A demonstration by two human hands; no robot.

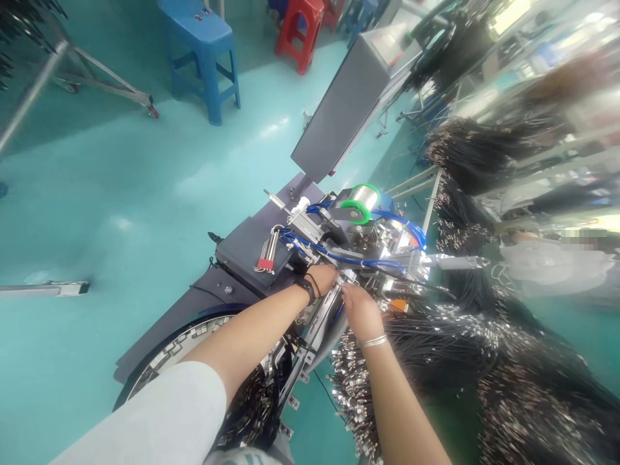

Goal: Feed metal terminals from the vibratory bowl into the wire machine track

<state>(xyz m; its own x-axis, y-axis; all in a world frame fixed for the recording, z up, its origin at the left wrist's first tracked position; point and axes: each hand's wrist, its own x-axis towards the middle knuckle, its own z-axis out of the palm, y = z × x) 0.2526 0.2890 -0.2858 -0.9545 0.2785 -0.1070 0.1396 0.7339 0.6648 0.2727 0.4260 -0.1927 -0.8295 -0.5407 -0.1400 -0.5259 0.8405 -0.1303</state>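
My left hand (323,279), with a black band at the wrist, reaches into the middle of a bench machine (310,226). Its fingers are bent and bunched, their tips hidden among the metal parts. Close by on the right, my right hand (361,311) has its fingers pressed together, pointing at the same spot. Whatever lies between the fingertips is too small to make out. Both hands are at the upper end of a straight metal rail (317,323). Blue air tubes (368,263) run just beyond them, and a bundle of black cables (426,336) with metal ends hangs at the right.
A round feeder bowl (165,345) with small metal parts lies under my left forearm. Hex keys with a red tag (265,263) rest on the machine. Behind are a green-rimmed spool (356,212), a grey box (343,103), a blue stool (198,39) and a red stool (301,32).
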